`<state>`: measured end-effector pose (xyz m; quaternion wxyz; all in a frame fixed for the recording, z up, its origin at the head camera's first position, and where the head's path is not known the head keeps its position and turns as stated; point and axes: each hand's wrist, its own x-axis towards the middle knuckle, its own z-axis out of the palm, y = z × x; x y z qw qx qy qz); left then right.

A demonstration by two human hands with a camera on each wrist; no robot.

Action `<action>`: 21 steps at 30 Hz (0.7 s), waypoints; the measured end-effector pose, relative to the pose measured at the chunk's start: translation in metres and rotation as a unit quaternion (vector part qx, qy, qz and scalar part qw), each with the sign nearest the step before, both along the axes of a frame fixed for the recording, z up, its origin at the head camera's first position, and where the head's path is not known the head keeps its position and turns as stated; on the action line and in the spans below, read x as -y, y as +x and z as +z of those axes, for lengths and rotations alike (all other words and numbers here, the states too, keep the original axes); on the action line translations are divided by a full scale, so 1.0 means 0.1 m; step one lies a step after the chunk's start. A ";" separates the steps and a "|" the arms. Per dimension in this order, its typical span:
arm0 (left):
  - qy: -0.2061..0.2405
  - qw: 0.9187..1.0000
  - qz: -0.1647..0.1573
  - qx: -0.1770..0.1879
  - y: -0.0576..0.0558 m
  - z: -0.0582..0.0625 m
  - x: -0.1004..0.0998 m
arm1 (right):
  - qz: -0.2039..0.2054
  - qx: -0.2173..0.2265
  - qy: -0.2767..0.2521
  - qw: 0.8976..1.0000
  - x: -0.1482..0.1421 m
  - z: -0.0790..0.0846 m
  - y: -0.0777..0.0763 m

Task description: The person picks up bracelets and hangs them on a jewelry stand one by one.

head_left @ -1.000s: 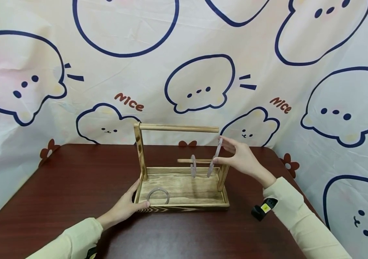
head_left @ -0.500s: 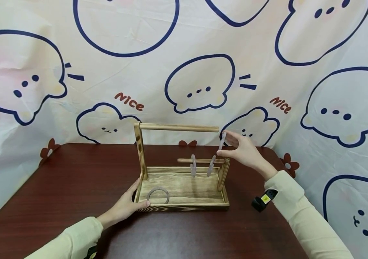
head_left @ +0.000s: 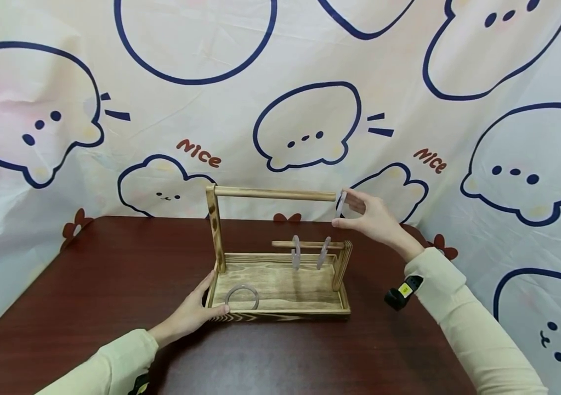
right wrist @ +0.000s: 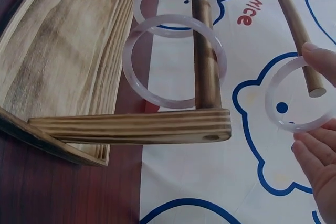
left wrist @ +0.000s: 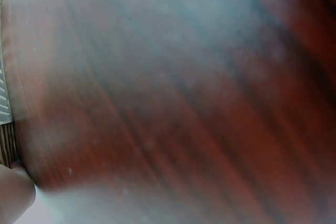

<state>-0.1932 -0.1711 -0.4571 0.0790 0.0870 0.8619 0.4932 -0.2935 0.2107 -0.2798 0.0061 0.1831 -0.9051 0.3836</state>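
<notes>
A wooden bangle stand point(head_left: 280, 315) with a tray base and two rods is on the table. My left hand point(head_left: 188, 314) grips its front left corner, thumb on the front rim. My right hand point(head_left: 374, 219) pinches a pale, translucent bangle point(head_left: 340, 205) by its edge, at the free end of the upper rod point(head_left: 275, 193). In the right wrist view that rod's tip overlaps the ring of the held bangle point(right wrist: 270, 95). Two similar bangles hang on the lower rod point(head_left: 310, 245), one point(head_left: 296, 253) nearer its free end, another point(head_left: 323, 253) nearer the post.
Another bangle point(head_left: 242, 287) lies in the tray's front left part. An upright post point(head_left: 215, 230) carries the upper rod on the left; a shorter post point(head_left: 341, 267) bears the lower rod on the right. Behind the dark red table point(head_left: 112, 263) hangs a cartoon-printed cloth point(head_left: 231, 120).
My right hand has lifted the held bangle from beside the lower rod up to the upper rod's free end. The left hand stays on the tray corner.
</notes>
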 end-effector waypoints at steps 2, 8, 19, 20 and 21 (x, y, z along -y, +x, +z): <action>-0.001 1.000 0.000 -0.002 0.00 0.00 0.01 | 0.001 0.001 -0.006 1.000 0.01 0.02 -0.02; -0.001 1.000 -0.002 -0.003 0.01 0.02 0.01 | 0.010 -0.016 -0.016 1.000 0.04 0.08 -0.08; 0.003 1.000 0.001 0.002 0.00 0.00 0.00 | 0.036 -0.027 -0.018 0.999 0.12 0.20 -0.10; 0.003 1.000 0.000 0.003 0.00 0.00 0.00 | 0.037 -0.026 -0.018 0.999 0.13 0.21 -0.10; 0.004 1.000 0.000 0.004 0.00 0.00 0.00 | 0.039 -0.023 -0.018 0.999 0.14 0.22 -0.11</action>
